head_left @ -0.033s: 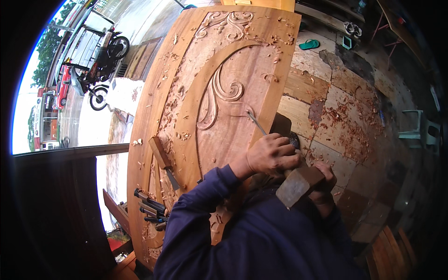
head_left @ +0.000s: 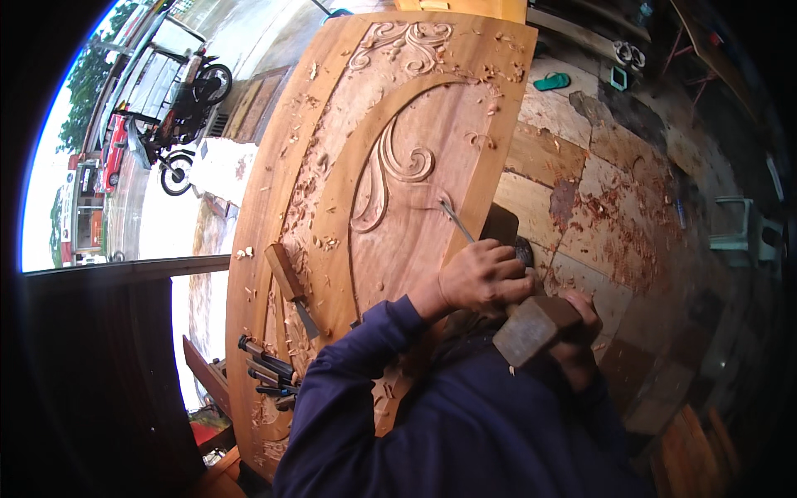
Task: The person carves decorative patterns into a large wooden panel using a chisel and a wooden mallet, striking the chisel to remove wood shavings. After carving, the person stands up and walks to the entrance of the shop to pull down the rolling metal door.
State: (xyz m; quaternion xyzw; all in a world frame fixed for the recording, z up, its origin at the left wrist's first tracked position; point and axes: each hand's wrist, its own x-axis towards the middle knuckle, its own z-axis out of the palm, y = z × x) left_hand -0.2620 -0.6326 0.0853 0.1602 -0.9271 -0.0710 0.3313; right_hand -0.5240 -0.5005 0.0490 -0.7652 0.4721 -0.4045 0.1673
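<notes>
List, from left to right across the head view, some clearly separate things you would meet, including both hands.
Motorcycle → loose wooden-handled tool → carved scroll → left hand → right hand → pale green plastic seat

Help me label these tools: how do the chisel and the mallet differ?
The chisel shows a thin metal shaft; the mallet a thick, blocky head. The chisel's tip meets the panel; the mallet is off it. The left hand holds the chisel, the right hand the mallet. Both are held.
</notes>
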